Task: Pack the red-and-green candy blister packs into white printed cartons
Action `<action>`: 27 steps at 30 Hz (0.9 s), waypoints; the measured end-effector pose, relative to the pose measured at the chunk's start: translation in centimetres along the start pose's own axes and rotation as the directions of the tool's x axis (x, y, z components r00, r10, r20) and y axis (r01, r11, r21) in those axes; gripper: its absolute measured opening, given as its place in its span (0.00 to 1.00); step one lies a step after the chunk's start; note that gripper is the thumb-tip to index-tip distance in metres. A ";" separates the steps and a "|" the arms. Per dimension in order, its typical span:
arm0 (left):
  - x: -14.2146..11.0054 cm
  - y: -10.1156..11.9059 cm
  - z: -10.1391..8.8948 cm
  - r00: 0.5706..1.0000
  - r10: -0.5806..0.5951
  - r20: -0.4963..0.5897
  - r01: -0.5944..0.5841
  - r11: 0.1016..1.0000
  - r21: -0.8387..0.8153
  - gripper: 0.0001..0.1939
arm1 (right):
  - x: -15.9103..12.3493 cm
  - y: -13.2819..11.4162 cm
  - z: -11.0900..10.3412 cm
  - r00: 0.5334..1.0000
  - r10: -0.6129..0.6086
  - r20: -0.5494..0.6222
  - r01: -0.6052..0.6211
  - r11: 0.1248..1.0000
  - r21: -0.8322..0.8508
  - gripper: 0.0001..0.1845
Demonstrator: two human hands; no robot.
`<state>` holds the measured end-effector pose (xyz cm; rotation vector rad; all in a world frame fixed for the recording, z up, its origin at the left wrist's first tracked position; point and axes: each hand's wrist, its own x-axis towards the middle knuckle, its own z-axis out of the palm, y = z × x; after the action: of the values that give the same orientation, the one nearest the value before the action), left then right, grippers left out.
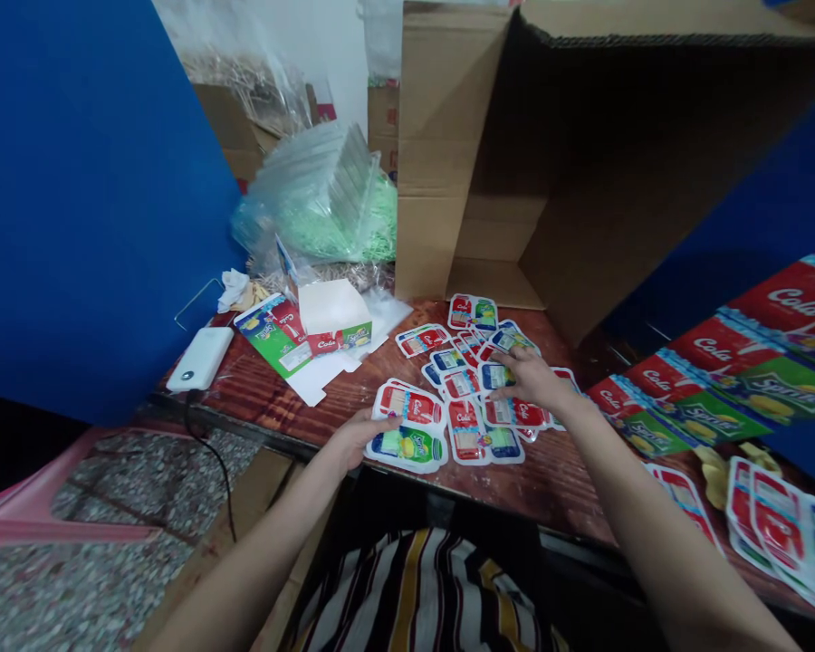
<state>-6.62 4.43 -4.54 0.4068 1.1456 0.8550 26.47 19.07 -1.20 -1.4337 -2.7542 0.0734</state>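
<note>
Cola and Sprite packs [467, 430], stacked and loose on the tabletop [349, 391]
Left hand [353, 441] thumbs the stack [411, 444], finger grip unclear; best keep edges square; right hand [531, 378] spreads over the pile [458, 382]; lifting packs singly would avoid snags.

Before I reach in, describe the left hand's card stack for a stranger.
Find the big open cardboard box and the brown table before it. By the table's front edge, left of the scattered cards, lies the card stack. Its top shows red Cola above green Sprite, and it alone has the left hand on it.
</note>
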 end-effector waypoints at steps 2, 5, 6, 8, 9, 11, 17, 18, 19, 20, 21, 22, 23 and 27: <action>-0.1 0.0 0.0 1.000 0.006 0.001 -0.006 1.000 0.006 0.28 | 0.1 -0.5 -1.1 1.000 0.008 0.023 -0.009 0.999 0.043 0.33; -0.1 0.1 -0.1 1.000 -0.004 0.008 0.004 1.000 0.013 0.29 | -0.2 -1.4 -3.9 1.000 -0.007 0.022 0.002 0.975 0.223 0.22; -0.2 0.1 -0.1 1.000 -0.010 0.012 0.010 1.000 0.013 0.30 | -0.3 -1.9 -5.0 1.000 -0.008 -0.001 0.008 0.962 0.273 0.21; -0.2 0.3 0.0 1.000 -0.018 0.018 0.018 1.000 0.012 0.29 | -0.6 -3.5 -6.9 0.997 0.021 -0.080 0.005 0.950 0.313 0.20; -0.1 0.3 0.0 1.000 -0.022 0.019 0.022 1.000 0.010 0.29 | -0.8 -4.7 -7.6 0.991 0.044 -0.128 -0.003 0.951 0.310 0.19; 0.0 0.4 0.0 0.999 -0.031 0.017 0.031 1.000 0.007 0.29 | -1.1 -8.2 -7.7 0.972 0.074 -0.224 -0.002 0.952 0.305 0.14; 0.2 0.5 -0.1 0.999 -0.047 0.006 0.047 0.998 -0.031 0.38 | -3.8 -20.1 0.7 0.917 -0.254 -0.308 0.286 0.956 0.061 0.12; 0.1 0.5 -0.1 0.999 -0.049 0.004 0.049 0.998 -0.034 0.38 | -4.4 -21.2 2.2 0.897 -0.322 -0.304 0.337 0.941 -0.001 0.13; 0.1 0.5 -0.1 0.999 -0.048 0.002 0.049 0.999 -0.024 0.37 | -4.9 -21.9 3.3 0.882 -0.356 -0.308 0.365 0.930 -0.030 0.14; 0.0 0.5 -0.1 0.999 -0.045 -0.002 0.045 0.999 -0.004 0.35 | -5.3 -22.3 4.0 0.873 -0.373 -0.315 0.384 0.923 -0.028 0.14; 0.0 0.4 0.0 0.999 -0.038 -0.008 0.038 0.999 0.019 0.32 | -5.6 -22.2 4.2 0.868 -0.380 -0.321 0.402 0.916 0.005 0.14; -0.1 0.4 0.0 1.000 -0.027 -0.014 0.027 0.999 0.038 0.29 | -5.7 -21.7 4.0 0.864 -0.389 -0.320 0.430 0.900 0.066 0.15; -0.1 0.3 0.1 1.000 -0.012 -0.024 0.014 0.999 0.051 0.27 | -5.7 -20.9 3.5 0.861 -0.398 -0.316 0.460 0.876 0.148 0.16; -0.1 0.1 0.4 0.999 -0.004 -0.035 0.006 0.998 0.056 0.24 | -3.9 -14.7 0.5 0.923 -0.161 -0.349 0.303 0.863 0.404 0.16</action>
<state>-6.33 4.44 -4.23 0.4366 1.2048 0.8300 16.69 7.48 -0.88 -0.8966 -2.4147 0.4194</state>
